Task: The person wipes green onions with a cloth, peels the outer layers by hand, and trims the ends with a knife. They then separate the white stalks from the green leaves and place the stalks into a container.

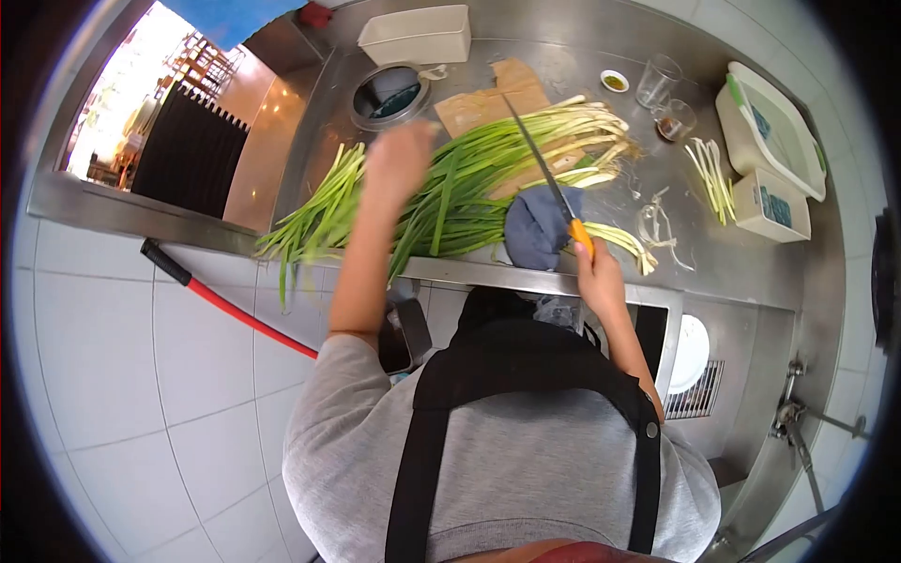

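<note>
My right hand (602, 277) grips the yellow handle of a long knife (544, 167), its blade pointing up and away over the counter. Beneath the knife lies a crumpled blue-grey cloth (533, 233) near the counter's front edge. A large heap of green onions (469, 174) spreads across the counter, white root ends to the right and green tops to the left, some hanging over the edge. My left hand (402, 159) is over the green tops, smeared by motion, and its fingers cannot be made out. Under the heap shows brown paper (521, 84).
A round metal-rimmed opening (391, 97) and a white bin (415, 36) are at the back left. Two glasses (659, 81) and a small sauce dish (615, 82) stand behind. Several separate onions (710, 178) lie beside white tubs (771, 208). Onion trimmings (660, 225) lie at right.
</note>
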`<action>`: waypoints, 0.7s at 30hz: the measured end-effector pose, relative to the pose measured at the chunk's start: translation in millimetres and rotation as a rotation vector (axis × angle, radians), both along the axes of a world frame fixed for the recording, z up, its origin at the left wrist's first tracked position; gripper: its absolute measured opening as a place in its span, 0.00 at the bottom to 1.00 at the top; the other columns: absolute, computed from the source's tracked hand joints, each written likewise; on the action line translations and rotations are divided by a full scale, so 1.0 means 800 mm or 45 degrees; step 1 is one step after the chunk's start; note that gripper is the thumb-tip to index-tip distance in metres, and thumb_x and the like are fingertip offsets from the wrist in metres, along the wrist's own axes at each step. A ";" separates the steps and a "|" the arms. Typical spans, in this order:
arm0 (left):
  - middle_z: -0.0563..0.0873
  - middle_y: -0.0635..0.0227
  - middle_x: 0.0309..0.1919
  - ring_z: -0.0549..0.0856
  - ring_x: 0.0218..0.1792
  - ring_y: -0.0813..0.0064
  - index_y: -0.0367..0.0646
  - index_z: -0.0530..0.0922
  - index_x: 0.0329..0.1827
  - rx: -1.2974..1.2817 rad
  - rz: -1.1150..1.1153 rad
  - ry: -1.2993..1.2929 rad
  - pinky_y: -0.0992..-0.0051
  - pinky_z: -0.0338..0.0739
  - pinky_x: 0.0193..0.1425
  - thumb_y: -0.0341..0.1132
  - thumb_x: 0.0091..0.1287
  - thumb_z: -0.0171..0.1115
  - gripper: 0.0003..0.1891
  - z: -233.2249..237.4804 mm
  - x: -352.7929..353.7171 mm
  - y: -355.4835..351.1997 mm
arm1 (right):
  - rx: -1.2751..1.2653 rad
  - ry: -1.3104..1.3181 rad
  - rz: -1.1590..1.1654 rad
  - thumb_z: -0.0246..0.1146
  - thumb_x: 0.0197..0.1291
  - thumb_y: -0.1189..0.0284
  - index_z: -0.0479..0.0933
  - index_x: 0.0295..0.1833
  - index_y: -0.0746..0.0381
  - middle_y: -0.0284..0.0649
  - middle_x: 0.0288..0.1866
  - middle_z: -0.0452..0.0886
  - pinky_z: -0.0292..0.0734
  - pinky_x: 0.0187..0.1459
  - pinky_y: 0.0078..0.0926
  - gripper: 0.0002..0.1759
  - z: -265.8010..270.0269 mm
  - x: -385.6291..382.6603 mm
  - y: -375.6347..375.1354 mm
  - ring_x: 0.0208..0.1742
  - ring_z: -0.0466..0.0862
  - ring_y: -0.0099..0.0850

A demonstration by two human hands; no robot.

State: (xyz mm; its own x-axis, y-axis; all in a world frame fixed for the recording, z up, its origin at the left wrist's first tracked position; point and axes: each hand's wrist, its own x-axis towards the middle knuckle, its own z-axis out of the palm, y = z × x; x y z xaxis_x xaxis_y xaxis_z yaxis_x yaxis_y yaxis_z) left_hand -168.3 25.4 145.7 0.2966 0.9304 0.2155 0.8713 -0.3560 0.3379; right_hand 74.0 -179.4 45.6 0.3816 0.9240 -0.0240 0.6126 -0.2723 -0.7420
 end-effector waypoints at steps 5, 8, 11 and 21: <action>0.83 0.47 0.41 0.82 0.46 0.50 0.42 0.82 0.42 -0.152 0.415 0.325 0.57 0.77 0.49 0.45 0.64 0.56 0.16 -0.098 -0.144 0.147 | 0.004 0.043 -0.121 0.50 0.67 0.58 0.70 0.42 0.68 0.58 0.26 0.77 0.69 0.32 0.48 0.21 -0.003 0.018 -0.019 0.30 0.78 0.58; 0.81 0.47 0.45 0.79 0.50 0.51 0.38 0.80 0.44 -0.149 0.659 0.460 0.59 0.73 0.54 0.43 0.61 0.60 0.16 -0.123 -0.134 0.133 | -0.016 0.045 -0.248 0.49 0.68 0.58 0.70 0.42 0.68 0.57 0.24 0.76 0.69 0.31 0.46 0.20 0.000 0.031 -0.033 0.29 0.78 0.56; 0.80 0.50 0.44 0.78 0.49 0.52 0.38 0.79 0.44 0.258 0.232 0.292 0.58 0.71 0.55 0.41 0.61 0.59 0.15 -0.126 -0.055 0.109 | 0.003 0.060 -0.349 0.50 0.67 0.58 0.71 0.43 0.67 0.56 0.23 0.76 0.70 0.30 0.44 0.20 -0.008 0.044 -0.047 0.28 0.78 0.55; 0.83 0.50 0.37 0.83 0.41 0.52 0.39 0.81 0.36 -0.240 -0.624 0.397 0.59 0.78 0.45 0.32 0.57 0.57 0.09 -0.223 0.219 0.039 | 0.078 0.103 -0.612 0.51 0.67 0.61 0.71 0.42 0.67 0.54 0.22 0.75 0.68 0.28 0.41 0.18 0.000 0.067 -0.113 0.25 0.77 0.51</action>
